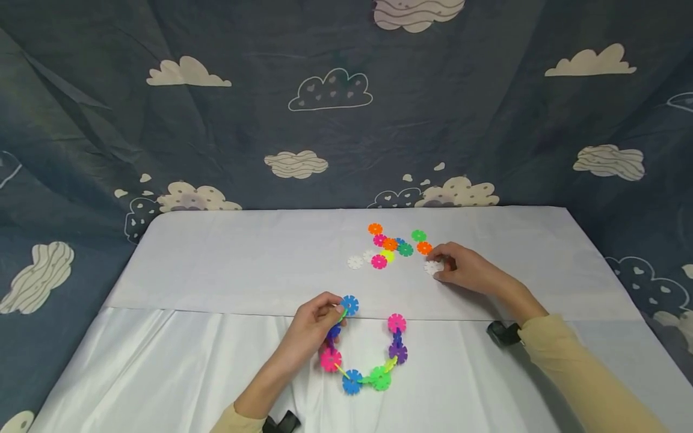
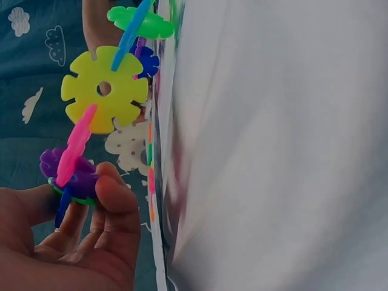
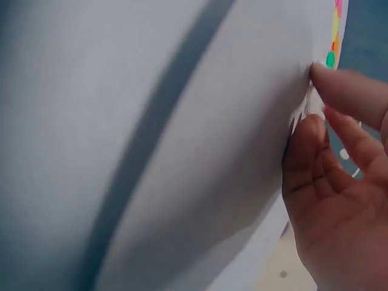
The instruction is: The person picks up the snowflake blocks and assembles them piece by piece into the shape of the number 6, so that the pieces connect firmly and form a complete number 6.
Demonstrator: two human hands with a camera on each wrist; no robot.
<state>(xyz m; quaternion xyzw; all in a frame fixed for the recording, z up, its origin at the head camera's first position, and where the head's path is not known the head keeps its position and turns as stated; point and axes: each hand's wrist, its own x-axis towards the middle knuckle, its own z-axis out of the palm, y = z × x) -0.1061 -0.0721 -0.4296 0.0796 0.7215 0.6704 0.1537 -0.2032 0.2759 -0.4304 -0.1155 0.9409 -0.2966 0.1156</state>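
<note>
The left hand pinches a chain of interlocked snowflake discs near its back left end; the right hand grips a white snowflake disc between thumb and fingers, at the cloth. A broad stretch of white cloth separates the hands. Just beyond the right fingertips lies an orange disc, and left of it spreads a loose cluster of discs, some overlapping, well in from the side edges and nearer the far edge.

The counter wears a white cloth, crossed by a line and softly creased in front of it. Behind hangs a dark blue-grey curtain printed with pale clouds.

The chain sits near the front in a U open towards the back, from a blue disc at the left hand round to a free pink disc. Pink, blue, green, yellow and purple notched rounds alternate, some edge-on. Whether its lower curve touches the cloth, I cannot tell.
</note>
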